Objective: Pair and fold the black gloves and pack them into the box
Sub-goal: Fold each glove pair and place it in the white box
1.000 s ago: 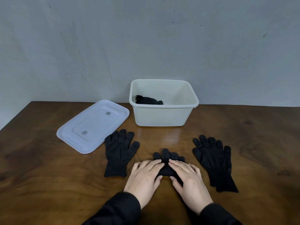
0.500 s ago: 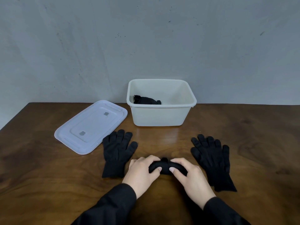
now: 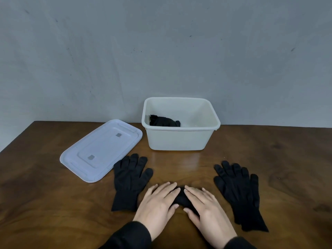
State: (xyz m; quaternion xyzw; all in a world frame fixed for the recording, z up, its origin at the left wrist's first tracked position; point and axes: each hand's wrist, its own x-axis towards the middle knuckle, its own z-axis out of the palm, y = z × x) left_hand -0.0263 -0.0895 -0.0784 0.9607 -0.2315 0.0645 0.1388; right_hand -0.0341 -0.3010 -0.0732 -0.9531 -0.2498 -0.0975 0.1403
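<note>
Even, soft light; sheen on the table; wide-angle bowing at edges.

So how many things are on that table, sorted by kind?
Flat glove piles: 2, left and right.
Folded glove bundles: 2, one under left hand and right hand, one in the box.
Box: 1.
Lid: 1.
Total: 6.

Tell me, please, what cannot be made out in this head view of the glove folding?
- Folded bundle, head view: the left hand and right hand cover most of it; its fold is unreadable.
- Packed gloves, head view: the front wall of the box hides their lower part; count unclear.
- Sleeves, head view: cut off by the bottom edge.
</note>
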